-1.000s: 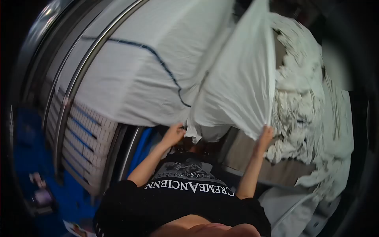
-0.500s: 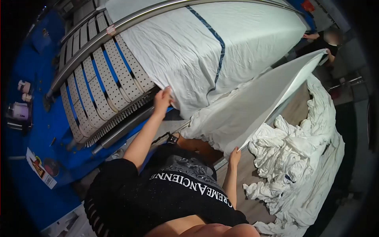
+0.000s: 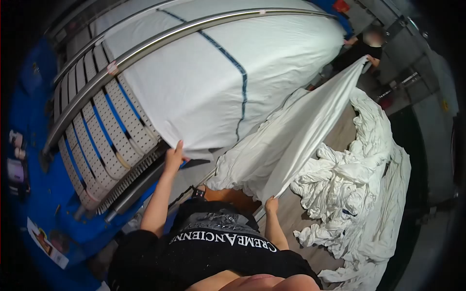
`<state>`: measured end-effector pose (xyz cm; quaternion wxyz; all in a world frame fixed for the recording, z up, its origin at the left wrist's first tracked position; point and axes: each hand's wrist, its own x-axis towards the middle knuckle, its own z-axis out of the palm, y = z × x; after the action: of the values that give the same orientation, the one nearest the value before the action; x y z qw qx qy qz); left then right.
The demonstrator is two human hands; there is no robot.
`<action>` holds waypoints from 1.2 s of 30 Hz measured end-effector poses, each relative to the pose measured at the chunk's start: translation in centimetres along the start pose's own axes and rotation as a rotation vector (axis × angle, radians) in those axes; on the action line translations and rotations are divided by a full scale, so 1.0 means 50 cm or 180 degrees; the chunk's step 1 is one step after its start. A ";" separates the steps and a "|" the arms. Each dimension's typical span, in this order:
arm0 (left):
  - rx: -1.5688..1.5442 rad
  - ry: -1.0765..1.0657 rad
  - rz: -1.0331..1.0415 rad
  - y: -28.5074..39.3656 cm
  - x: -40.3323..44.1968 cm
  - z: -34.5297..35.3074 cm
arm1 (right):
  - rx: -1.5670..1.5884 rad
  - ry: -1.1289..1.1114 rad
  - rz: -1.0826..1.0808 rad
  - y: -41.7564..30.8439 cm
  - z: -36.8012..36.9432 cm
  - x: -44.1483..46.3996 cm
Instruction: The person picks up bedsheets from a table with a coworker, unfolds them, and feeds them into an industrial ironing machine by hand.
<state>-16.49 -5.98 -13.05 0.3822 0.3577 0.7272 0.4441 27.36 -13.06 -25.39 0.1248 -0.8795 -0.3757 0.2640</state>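
Note:
A white sheet point(image 3: 184, 87) with a dark blue stripe lies over the slatted feed bed of a large machine. At its near left corner, my left hand point(image 3: 174, 159) is closed on the edge of the cloth. My right hand point(image 3: 272, 204), lower and to the right, pinches the near corner of a hanging white cloth point(image 3: 306, 131). This cloth stretches away to a co-worker's hand point(image 3: 373, 60), which grips its far end. Whether both cloths are one piece, I cannot tell.
Perforated belts point(image 3: 99, 123) run beside the sheet, under a curved metal rail point(image 3: 145, 46). A heap of crumpled white linen point(image 3: 349, 179) lies on the right. The co-worker point(image 3: 366, 46) stands at the far end. Blue sheeting point(image 3: 39, 194) spreads at the left.
The view has shifted, so most things sit further left. The striped sheet lies smoother, its near corner drawn out straighter by my left hand. The hanging cloth looks narrower and more folded.

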 end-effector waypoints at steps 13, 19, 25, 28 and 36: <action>-0.0392 0.0499 0.2756 0.426 -0.220 -0.074 | 0.0274 0.0084 -0.0056 -0.042 -0.022 0.048; -0.4058 0.0599 0.5447 0.598 -0.391 -0.041 | 0.0373 -0.0009 -0.0240 -0.029 0.009 0.051; -0.3510 -0.0392 0.4168 0.628 -0.471 -0.089 | 0.0372 0.0121 -0.0451 -0.008 0.047 0.070; -0.3277 -0.0572 0.3980 0.610 -0.463 -0.055 | 0.0519 -0.0095 -0.0378 -0.006 0.030 0.063; -0.3410 -0.0667 0.3934 0.591 -0.451 -0.055 | 0.0127 -0.0145 -0.0195 0.019 0.041 0.089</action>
<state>-3.37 -16.04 20.36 0.2536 0.5021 0.0494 0.8253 29.35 -10.41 -29.16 0.1418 -0.8587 -0.3998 0.2874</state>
